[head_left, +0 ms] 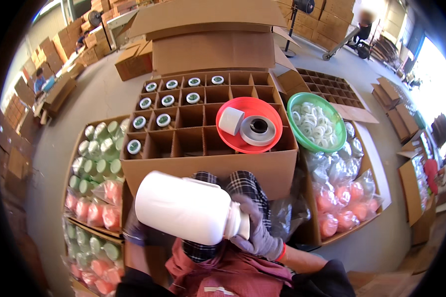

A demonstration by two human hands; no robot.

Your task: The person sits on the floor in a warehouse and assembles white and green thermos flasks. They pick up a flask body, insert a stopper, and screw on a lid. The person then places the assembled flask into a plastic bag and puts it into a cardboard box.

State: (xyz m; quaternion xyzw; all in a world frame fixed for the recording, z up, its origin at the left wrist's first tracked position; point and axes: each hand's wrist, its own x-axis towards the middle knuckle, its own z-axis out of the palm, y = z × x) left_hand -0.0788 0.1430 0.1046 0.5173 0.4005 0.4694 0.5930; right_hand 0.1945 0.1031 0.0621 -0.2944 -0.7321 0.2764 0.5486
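A large white plastic jug lies tilted across my lap, its neck and cap end pointing right. My right hand, in a grey glove with a red cuff, has its fingers closed round that neck end. My left hand, in a dark glove, is beside the lower left of the jug. Its fingers are hidden by the jug. Just beyond stands an open divided carton, with white-capped jugs upright in several left-hand compartments.
A red bowl holding a white tape roll and a grey ring-shaped part rests on the carton. Beside it, a green basket holds white rings. Boxes of bagged green and pink pieces flank me: left box, right box. Other people are farther off.
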